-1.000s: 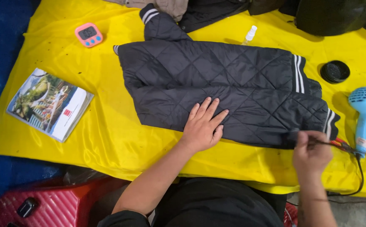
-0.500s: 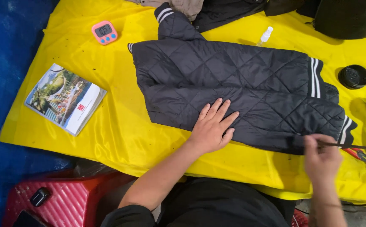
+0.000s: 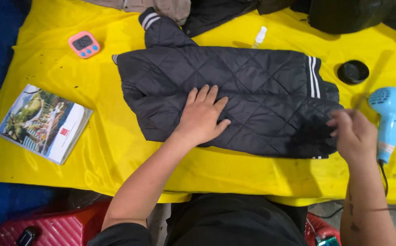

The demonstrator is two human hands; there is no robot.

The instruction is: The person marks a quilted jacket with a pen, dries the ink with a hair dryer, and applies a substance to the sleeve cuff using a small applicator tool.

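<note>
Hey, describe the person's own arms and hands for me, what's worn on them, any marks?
Both forearms are bare. The left hand has no glove, ring or watch; a dark sleeve ends near the elbow. The right hand is blurred, also ungloved, and small dark marks, possibly tattoos, show along its forearm.

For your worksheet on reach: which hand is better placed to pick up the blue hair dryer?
Probably the right hand: it hovers beside the blue hair dryer, while the left hand lies flat on the dark quilted jacket.
</note>
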